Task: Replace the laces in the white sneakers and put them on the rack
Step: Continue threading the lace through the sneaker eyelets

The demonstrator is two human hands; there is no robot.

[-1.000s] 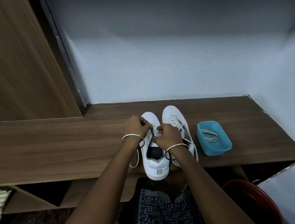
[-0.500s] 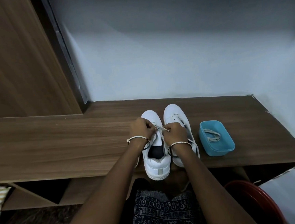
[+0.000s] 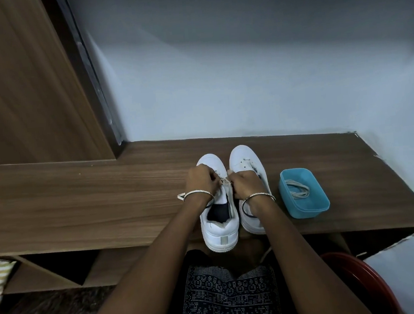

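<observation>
1. The lace (image 3: 224, 180) crosses the left sneaker (image 3: 220, 235), which stands beside the right sneaker (image 3: 245, 159) at the tabletop's (image 3: 105, 203) near edge.
2. I see the left hand (image 3: 200, 180) and right hand (image 3: 244, 184) each pinching it, fingers (image 3: 211, 176) curled.
3. I judge it soft and limp; best gripped near the tips.
4. Loose laces (image 3: 298, 191) lie in the blue tub (image 3: 305, 209), right.
</observation>
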